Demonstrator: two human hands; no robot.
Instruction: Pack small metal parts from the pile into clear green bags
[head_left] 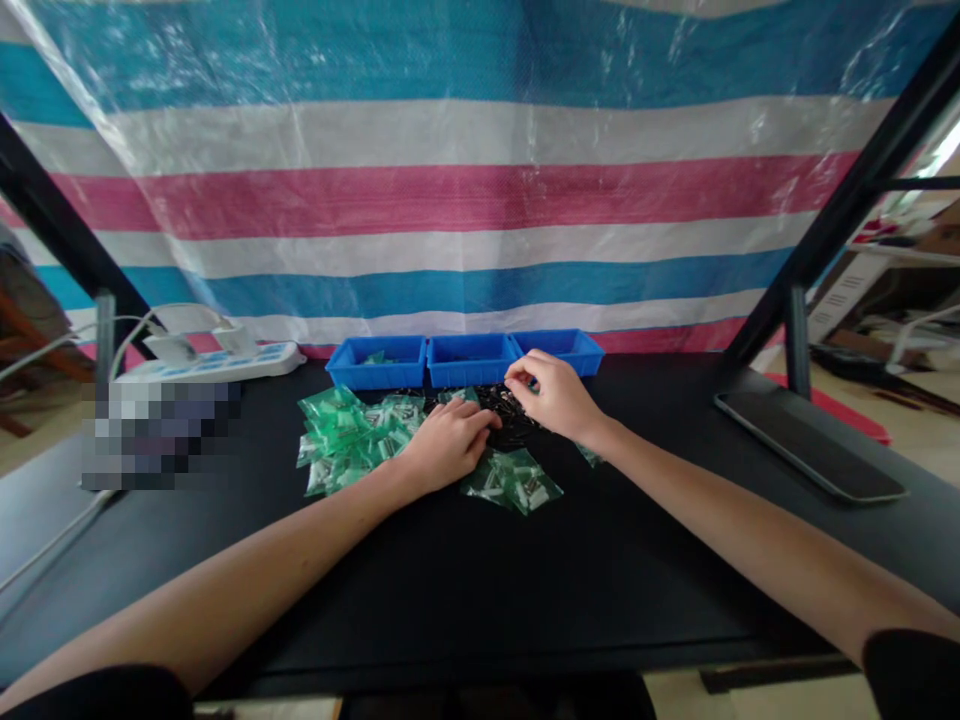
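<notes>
Green bags lie heaped on the black worktop, before three blue bins. Forearms angle inward. The left hand, palm down, loosely spreads its fingers at dark small parts; the right hand, raised above them, pinches fingertips together, any held piece too small to tell.

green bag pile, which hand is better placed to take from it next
Probably the left: the left hand is beside the pile, while the right hand is farther off, near the blue bins.
</notes>
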